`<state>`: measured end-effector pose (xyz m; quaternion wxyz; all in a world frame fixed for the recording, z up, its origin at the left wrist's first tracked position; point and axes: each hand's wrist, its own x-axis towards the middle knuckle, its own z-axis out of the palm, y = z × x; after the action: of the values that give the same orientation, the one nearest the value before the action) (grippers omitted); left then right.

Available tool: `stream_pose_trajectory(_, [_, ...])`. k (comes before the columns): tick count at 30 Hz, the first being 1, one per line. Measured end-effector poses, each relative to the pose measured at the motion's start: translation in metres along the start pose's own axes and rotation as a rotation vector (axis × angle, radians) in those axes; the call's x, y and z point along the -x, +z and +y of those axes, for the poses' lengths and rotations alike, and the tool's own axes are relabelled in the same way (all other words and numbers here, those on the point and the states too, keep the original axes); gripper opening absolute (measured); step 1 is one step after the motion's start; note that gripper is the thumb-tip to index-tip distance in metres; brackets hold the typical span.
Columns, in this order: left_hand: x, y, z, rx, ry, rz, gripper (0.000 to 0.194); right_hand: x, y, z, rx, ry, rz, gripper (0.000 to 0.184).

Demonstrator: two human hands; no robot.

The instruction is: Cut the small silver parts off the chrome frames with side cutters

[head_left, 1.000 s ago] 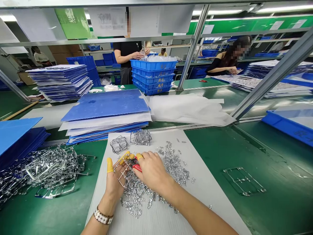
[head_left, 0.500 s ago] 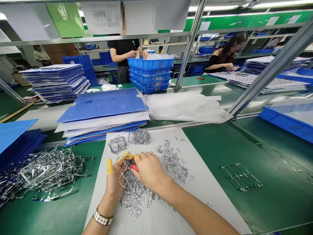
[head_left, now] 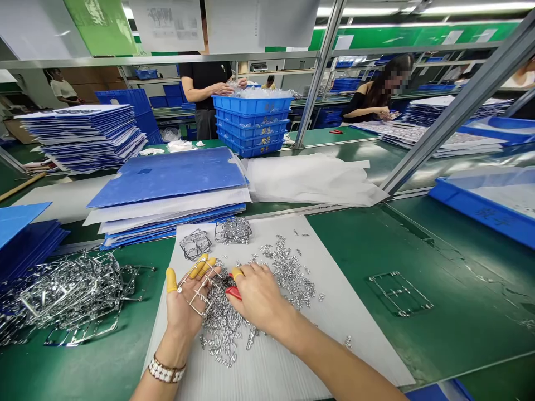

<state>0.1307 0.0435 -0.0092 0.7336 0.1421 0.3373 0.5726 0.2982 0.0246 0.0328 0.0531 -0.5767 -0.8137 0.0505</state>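
In my left hand [head_left: 182, 312], palm up with yellow finger covers, lies a small rectangular metal wire frame [head_left: 200, 294], tilted and supported by the fingers. My right hand [head_left: 262, 292] is wrapped round red-handled pliers [head_left: 233, 292], whose jaws I cannot make out. The pliers are just right of the frame, seemingly apart from it. Beneath and beside both hands, small shiny metal pieces [head_left: 225, 337] are heaped on a white sheet [head_left: 330, 334]. Beyond the left hand sit a few wire frames [head_left: 195, 244] and a small stack of similar frames [head_left: 233, 230].
A tangled pile of metal frames [head_left: 79, 295] lies at left. One frame [head_left: 402, 292] rests on the green table [head_left: 338, 239] at right. Blue boards [head_left: 167, 175], stacked blue crates [head_left: 253, 125] and a blue tray [head_left: 485, 206] stand farther back. Co-workers are across the bench.
My left hand has opened flatter and drawn left with the frame, away from the pliers. My right hand still grips the pliers. The whole view has shifted slightly.
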Motion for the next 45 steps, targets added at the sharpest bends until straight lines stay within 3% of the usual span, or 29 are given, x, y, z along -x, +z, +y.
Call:
stream_pose_trajectory(14, [0.003,0.004,-0.008,-0.113,0.095,0.062,0.074,-0.008,0.002,-0.009,0.049,-0.037,-0.052,0.026])
stream_pose_trajectory(22, [0.0,0.0,-0.002,-0.028,0.081,0.061,0.072,-0.001,-0.003,-0.011,0.032,-0.061,-0.009,0.028])
stream_pose_trajectory(38, [0.003,0.004,-0.004,-0.097,0.15,0.105,0.073,-0.002,0.003,-0.027,0.007,-0.125,-0.057,0.025])
stream_pose_trajectory(45, [0.002,0.006,-0.003,-0.14,0.183,0.088,0.073,0.002,0.0,-0.02,0.006,-0.101,-0.032,0.025])
